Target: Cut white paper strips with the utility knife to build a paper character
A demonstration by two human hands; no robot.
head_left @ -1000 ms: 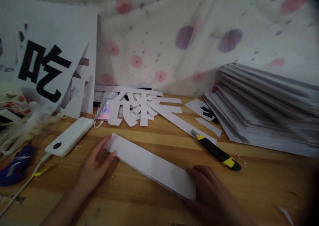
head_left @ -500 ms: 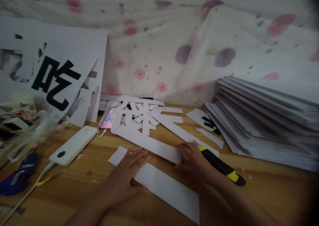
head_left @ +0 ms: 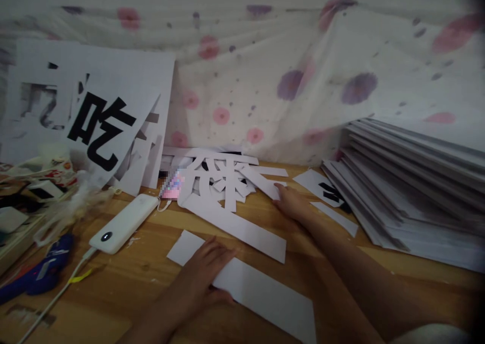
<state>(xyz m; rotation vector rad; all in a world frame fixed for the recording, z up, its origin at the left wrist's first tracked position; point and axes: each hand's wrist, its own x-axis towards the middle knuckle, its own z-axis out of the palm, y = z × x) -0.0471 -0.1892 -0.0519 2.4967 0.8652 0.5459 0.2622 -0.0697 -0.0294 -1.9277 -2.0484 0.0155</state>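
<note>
Left hand spans wide over the broad white card strip on the brown wooden worktop: press flat, don't bend it, and lift the slim white strip gently, right hand's grip unclear from here.

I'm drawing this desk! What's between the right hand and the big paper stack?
In the head view, a narrow white strip and a white sheet with black marks lie there.

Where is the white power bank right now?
In the head view, the white power bank lies on the wooden table left of centre, with the blue tool to its left and the left hand to its right.
</note>
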